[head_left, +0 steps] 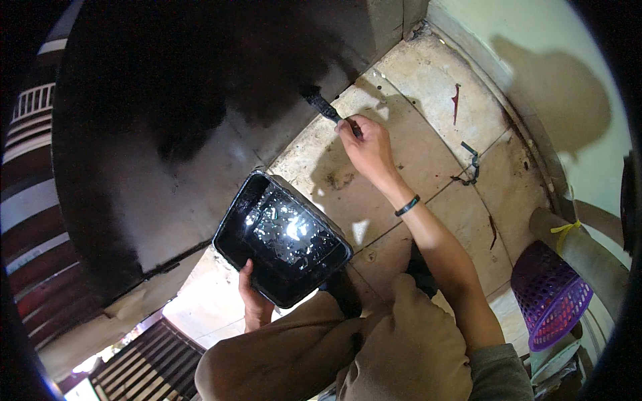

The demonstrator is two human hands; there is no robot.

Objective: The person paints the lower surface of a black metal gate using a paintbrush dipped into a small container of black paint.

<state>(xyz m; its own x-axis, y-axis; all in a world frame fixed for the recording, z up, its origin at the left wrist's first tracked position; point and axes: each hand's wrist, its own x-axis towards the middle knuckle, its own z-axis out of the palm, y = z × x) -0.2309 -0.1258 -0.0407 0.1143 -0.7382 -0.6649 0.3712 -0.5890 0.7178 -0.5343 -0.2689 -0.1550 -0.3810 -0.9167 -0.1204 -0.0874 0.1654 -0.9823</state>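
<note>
My right hand [364,142] is closed round the handle of a dark paintbrush [323,107]. The brush's bristle end meets the lower edge of a large dark surface [194,113], which is glossy black in places and greyer in others. A black rectangular tub [231,250] is tilted in front of me, gripped at its near left side by my left hand [255,299], whose thumb lies over the rim. Dark, shiny liquid inside the tub throws back bright glints of light.
Pale floor tiles [428,160] carry dark spots and thin scraps. At the right stand a purple perforated basket [545,294] and a pipe [578,247] with a yellow tie. A slatted dark grate [144,361] lies at the lower left. A pale green wall [495,27] rises at the right.
</note>
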